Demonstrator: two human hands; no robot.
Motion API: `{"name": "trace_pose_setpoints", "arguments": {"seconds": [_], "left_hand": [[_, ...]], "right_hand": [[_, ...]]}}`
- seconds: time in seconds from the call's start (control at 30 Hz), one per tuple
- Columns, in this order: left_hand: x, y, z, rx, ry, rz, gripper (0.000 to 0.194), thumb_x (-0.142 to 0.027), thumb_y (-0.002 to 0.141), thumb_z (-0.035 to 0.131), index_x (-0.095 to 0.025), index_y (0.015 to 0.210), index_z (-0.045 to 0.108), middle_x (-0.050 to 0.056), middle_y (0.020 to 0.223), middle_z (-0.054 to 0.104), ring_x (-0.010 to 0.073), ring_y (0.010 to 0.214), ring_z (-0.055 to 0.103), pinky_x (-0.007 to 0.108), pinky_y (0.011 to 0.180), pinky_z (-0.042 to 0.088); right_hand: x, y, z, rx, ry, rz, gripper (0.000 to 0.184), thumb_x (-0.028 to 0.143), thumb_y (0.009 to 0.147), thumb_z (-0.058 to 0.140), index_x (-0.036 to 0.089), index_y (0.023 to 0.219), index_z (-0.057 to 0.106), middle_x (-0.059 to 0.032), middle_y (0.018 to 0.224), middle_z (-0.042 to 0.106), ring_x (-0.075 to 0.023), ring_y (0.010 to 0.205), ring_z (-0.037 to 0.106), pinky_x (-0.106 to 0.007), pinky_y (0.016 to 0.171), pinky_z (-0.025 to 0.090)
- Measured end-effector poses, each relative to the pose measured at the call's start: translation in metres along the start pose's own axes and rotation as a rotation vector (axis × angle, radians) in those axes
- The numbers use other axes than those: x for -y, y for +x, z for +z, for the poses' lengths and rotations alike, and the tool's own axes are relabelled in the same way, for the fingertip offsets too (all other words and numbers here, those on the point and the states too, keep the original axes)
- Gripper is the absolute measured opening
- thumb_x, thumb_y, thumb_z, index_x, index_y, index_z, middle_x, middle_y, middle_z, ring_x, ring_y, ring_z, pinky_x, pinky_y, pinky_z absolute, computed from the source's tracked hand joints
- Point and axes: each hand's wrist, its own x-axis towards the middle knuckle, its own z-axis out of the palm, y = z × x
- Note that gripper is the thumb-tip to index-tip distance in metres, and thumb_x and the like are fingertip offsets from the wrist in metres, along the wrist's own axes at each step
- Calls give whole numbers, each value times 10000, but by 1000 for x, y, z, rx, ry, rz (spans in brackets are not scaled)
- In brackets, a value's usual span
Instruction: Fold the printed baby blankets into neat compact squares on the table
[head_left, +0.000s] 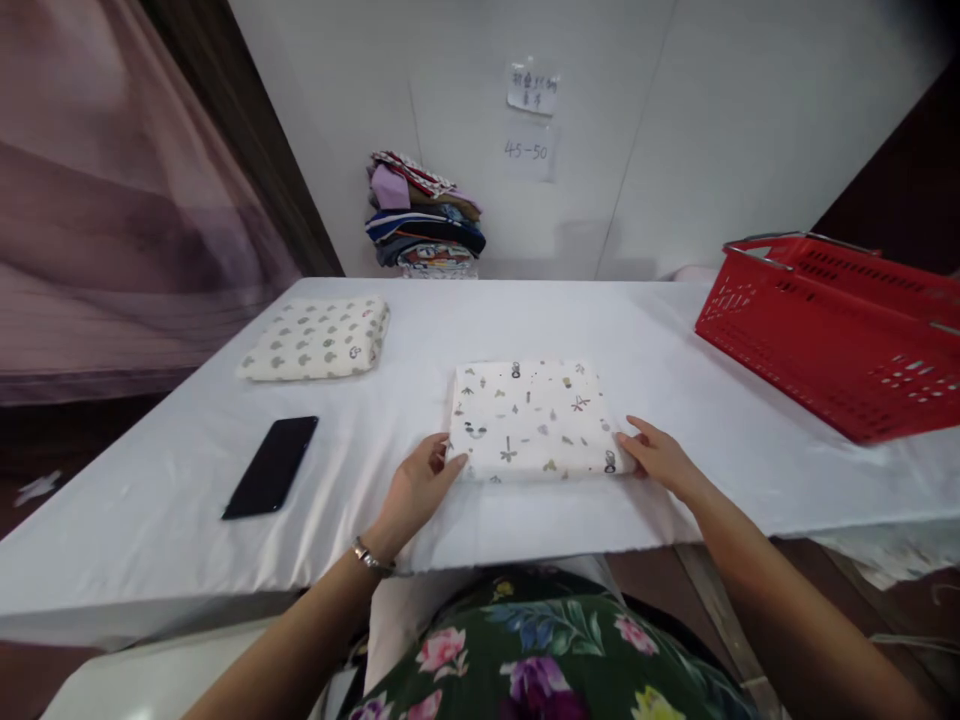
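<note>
A folded white cloth with small printed figures (534, 418) lies flat near the front edge of the white-covered table (187, 520). My left hand (420, 487) grips its near left corner with curled fingers. My right hand (658, 457) holds its near right corner, fingertips tucked at the edge. A metal watch band sits on my left wrist.
A second folded cloth with grey prints (319, 338) lies at the back left. A black phone (271, 466) rests left of my hands. A stack of folded clothes (424, 212) stands against the wall. A red basket (840, 325) sits at the right.
</note>
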Motion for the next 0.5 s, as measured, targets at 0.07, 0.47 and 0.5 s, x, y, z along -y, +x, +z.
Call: {"name": "trace_pose_setpoints", "arguments": {"seconds": [0.07,0.47,0.5], "left_hand": [[-2,-1,1,-17,-67,-18,476,-489,770,553,-202,1150,522,18,887,627,156,762,594,302,734,477],[1,-24,12,-125,-223,-69,482,-339,755,604,-230,1211,492,1,922,619,132,757,575,282,753,464],[0,-25,13,-131,-235,-73,484,-336,754,606,-232,1213,490,1,928,621,133,765,576,283,757,464]], "right_hand": [[0,0,1,0,-56,-28,651,470,754,616,206,1326,455,-12,740,590,-127,536,534,-250,468,463],[1,-5,4,-90,-25,-140,722,501,643,657,185,1273,496,11,681,568,-155,577,526,-274,512,420],[0,-5,4,-97,-47,-151,725,512,638,652,182,1266,504,11,681,574,-157,588,527,-275,524,414]]}}
